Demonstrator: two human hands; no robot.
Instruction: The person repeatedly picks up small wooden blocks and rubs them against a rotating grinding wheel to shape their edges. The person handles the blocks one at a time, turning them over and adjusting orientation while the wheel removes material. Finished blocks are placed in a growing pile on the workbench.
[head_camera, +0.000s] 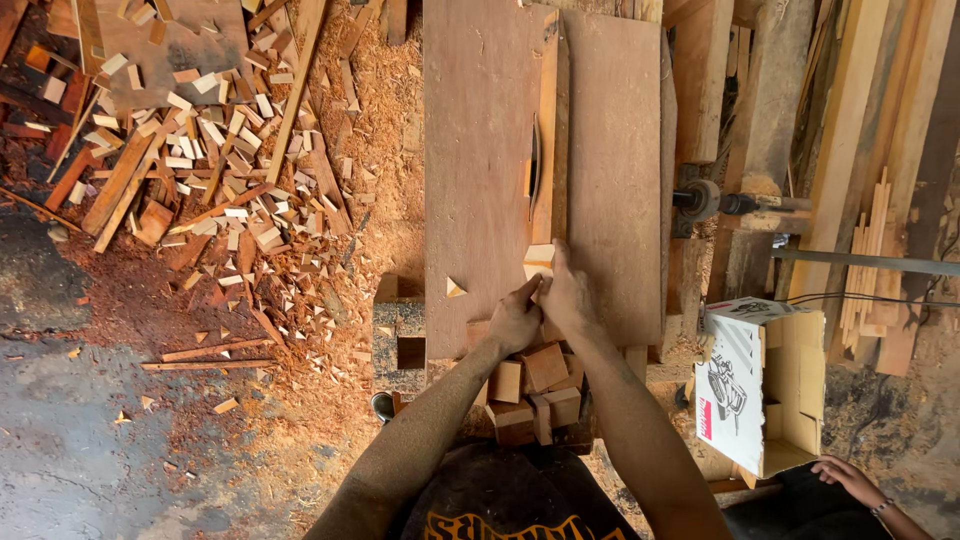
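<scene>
A small pale wood block (540, 256) rests on the brown table-saw top (478, 150), against the long wooden fence strip (548, 120), just short of the saw blade (534, 165). My right hand (566, 293) grips the block from behind and the right. My left hand (515, 320) pinches its near left edge. Both forearms reach up from the bottom of the view. Several cut wood blocks (540, 385) are piled at the table's near edge, under my wrists. A small triangular offcut (455, 288) lies on the table to the left.
A heap of wood offcuts and sawdust (215, 170) covers the floor at left. An open cardboard box (765, 385) stands at right, and another person's hand (850, 478) shows at bottom right. Planks and slats (880, 180) lean along the right side.
</scene>
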